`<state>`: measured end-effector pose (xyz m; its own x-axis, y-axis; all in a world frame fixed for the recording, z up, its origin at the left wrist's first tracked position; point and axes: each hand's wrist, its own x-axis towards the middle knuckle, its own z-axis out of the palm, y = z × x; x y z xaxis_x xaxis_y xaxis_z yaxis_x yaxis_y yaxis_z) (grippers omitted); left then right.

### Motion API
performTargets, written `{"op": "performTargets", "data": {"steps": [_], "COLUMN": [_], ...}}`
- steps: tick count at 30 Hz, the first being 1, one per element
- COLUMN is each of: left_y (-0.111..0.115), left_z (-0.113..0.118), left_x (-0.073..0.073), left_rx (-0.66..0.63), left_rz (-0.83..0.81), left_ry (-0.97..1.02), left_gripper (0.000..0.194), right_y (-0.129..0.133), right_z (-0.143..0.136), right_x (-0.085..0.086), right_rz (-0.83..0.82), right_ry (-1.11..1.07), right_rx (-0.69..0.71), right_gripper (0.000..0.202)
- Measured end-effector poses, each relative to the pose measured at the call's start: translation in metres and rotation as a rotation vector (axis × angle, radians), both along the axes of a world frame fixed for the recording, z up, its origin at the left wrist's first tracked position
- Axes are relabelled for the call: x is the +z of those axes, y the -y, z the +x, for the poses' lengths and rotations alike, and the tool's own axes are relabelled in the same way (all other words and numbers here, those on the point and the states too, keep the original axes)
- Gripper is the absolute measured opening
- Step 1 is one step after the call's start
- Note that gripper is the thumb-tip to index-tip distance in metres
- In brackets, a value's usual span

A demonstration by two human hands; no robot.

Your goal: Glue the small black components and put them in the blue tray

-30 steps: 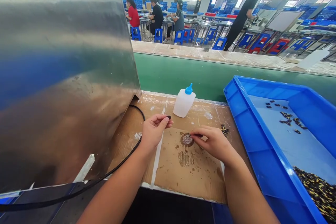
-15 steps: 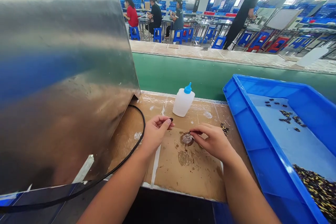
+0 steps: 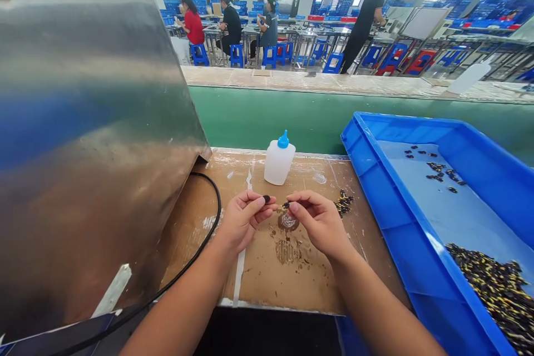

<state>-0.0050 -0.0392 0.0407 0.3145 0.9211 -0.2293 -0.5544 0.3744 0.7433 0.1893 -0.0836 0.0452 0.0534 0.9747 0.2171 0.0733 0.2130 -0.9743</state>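
Between thumb and fingers, my left hand (image 3: 246, 217) pinches a small dark oval piece (image 3: 267, 199). My right hand (image 3: 317, 219) holds another small dark piece (image 3: 286, 204) at its fingertips, a short gap to the right of the first. Below them, a round patch of clear wet stuff (image 3: 288, 221) lies on the cardboard (image 3: 287, 289). A white bottle with a blue nozzle cap (image 3: 279, 162) stands upright behind my hands. Several black and yellow pieces (image 3: 344, 203) lie in a small pile right of my right hand.
A blue tray (image 3: 400, 222) on the right holds many black and yellow pieces. At the left stands a large metal housing (image 3: 92, 139), with a black cable (image 3: 217, 200) beside it. Several people are at tables beyond the green belt (image 3: 267, 114).
My right hand has lifted from the round wet patch, bringing a small dark piece close to the one in my left hand. The view has shifted slightly to the right.
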Motion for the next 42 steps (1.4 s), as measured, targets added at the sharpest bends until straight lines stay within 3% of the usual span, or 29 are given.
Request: {"op": "performTargets", "data": {"steps": [11, 18, 21, 24, 28, 32, 35, 38, 42], "left_y": [0.004, 0.012, 0.012, 0.013, 0.012, 0.007, 0.004, 0.004, 0.007], "left_z": [0.004, 0.000, -0.002, -0.004, -0.003, 0.001, 0.003, 0.004, 0.005], "left_x": [-0.016, -0.022, -0.023, -0.023, -0.019, -0.011, -0.005, 0.000, 0.002], "left_rx": [0.197, 0.368, 0.383, 0.386, 0.355, 0.211, 0.134, 0.097, 0.077], "left_rz": [0.293, 0.684, 0.840, 0.897, 0.726, 0.274, 0.037, -0.056, -0.060], "left_ry": [-0.344, -0.689, -0.754, -0.760, -0.607, -0.218, -0.010, 0.072, 0.105], "left_gripper": [0.043, 0.010, 0.010, 0.012, 0.006, 0.032, 0.039, 0.039, 0.037], "right_y": [0.004, 0.005, 0.004, 0.001, 0.001, 0.005, 0.008, 0.010, 0.010], "right_z": [-0.016, -0.019, -0.017, -0.015, -0.012, -0.015, -0.018, -0.021, -0.022], "right_x": [0.000, 0.003, 0.001, -0.002, -0.005, -0.006, -0.004, 0.002, 0.008], "right_rz": [0.021, -0.044, -0.073, -0.101, -0.104, 0.042, 0.230, 0.358, 0.446], "right_ry": [-0.097, -0.113, -0.148, -0.192, -0.248, -0.081, 0.090, 0.192, 0.288], "right_rx": [-0.057, 0.064, 0.114, 0.165, 0.204, 0.016, -0.085, -0.091, -0.097], "right_gripper": [0.032, 0.035, 0.037, 0.036, 0.033, 0.026, 0.012, 0.013, 0.021]}}
